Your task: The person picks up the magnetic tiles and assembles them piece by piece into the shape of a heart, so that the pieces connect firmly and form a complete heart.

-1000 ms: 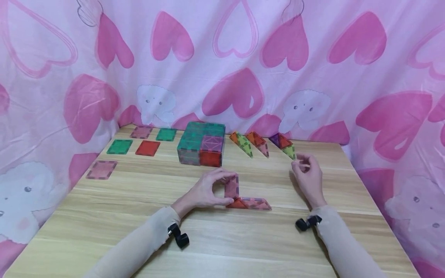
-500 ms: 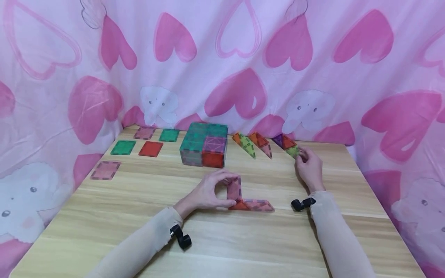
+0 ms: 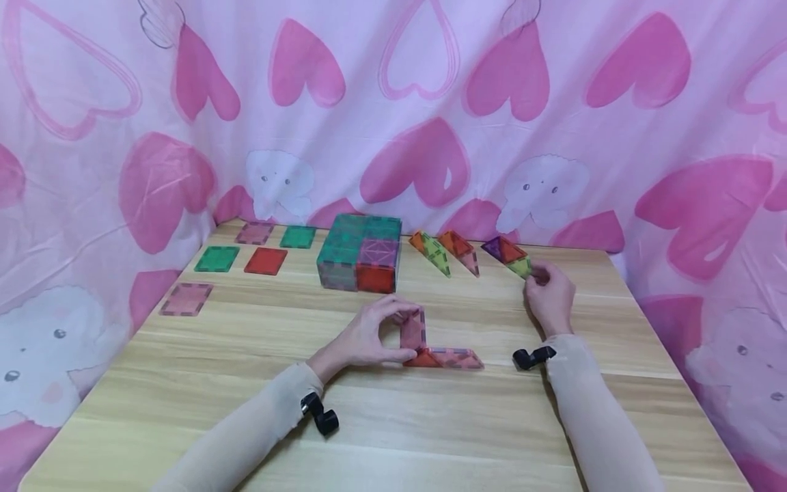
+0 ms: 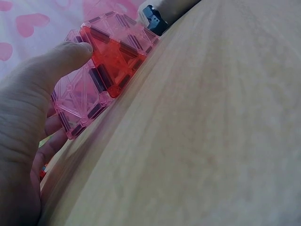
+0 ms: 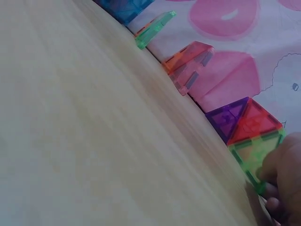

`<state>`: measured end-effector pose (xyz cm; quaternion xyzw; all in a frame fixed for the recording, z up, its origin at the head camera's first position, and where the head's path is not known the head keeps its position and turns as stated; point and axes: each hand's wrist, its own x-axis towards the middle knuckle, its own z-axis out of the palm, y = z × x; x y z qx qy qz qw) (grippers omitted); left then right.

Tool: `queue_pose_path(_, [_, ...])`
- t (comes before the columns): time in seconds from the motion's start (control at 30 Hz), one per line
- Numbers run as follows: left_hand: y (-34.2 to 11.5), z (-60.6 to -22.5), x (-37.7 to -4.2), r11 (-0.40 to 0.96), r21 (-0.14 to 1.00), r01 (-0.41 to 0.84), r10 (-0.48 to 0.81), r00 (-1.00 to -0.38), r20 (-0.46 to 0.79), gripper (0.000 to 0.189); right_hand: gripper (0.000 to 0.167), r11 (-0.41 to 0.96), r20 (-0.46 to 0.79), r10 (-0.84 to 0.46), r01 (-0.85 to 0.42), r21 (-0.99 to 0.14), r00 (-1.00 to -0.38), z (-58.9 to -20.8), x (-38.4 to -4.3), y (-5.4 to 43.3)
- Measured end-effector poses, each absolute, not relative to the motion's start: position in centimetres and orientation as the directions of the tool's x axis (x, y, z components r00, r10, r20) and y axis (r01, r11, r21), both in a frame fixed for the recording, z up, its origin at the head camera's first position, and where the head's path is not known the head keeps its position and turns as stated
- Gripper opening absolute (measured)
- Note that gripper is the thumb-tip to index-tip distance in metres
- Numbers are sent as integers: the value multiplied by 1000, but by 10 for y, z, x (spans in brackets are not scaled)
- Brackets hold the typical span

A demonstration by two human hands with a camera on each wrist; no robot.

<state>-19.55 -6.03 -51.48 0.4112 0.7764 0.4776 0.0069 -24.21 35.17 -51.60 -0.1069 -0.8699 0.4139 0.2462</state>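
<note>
Between thumb and fingers, my left hand [image 3: 363, 336] grips a pink translucent magnetic tile [image 3: 412, 331] standing up from the table. Joined to it is a low standing row with a red triangle tile [image 4: 120, 63] and pink tiles [image 3: 458, 358]; my left thumb lies at the red one in the left wrist view. At the back right, my right hand [image 3: 549, 299] pinches the free end of a yellow-green triangle tile [image 5: 257, 153]. That tile is joined to a red triangle [image 5: 256, 121] and a purple triangle [image 5: 228, 120]. Fingertips partly cover the green tile's end.
A box-shaped block of green, purple and red tiles [image 3: 359, 249] stands at the back middle. Right of it are an orange-and-green strip [image 3: 432, 253] and an orange-and-pink strip [image 3: 459, 251]. Several square tiles, including a red one [image 3: 266, 261], lie at the left. A patterned curtain [image 3: 406, 61] hangs behind.
My right hand has reached forward to the purple, red and green strip and taken hold of its green end; the strip has shifted slightly right. My left hand stays in place.
</note>
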Motion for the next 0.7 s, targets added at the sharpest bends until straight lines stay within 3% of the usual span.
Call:
queue_pose_path(0.37, [-58, -516, -196, 194, 744, 639, 648, -653, 392, 77, 35, 689, 366, 460, 65, -722, -809, -518, -206, 385])
queue_pose_path(0.57, [-59, -514, -196, 196, 752, 629, 648, -659, 383, 77, 29, 727, 352, 407, 66, -683, -843, -518, -187, 396])
queue_pose_path(0.7, [-61, -513, -195, 196, 758, 622, 648, -663, 376, 76, 26, 747, 354, 287, -23, -664, -890, -516, -180, 387])
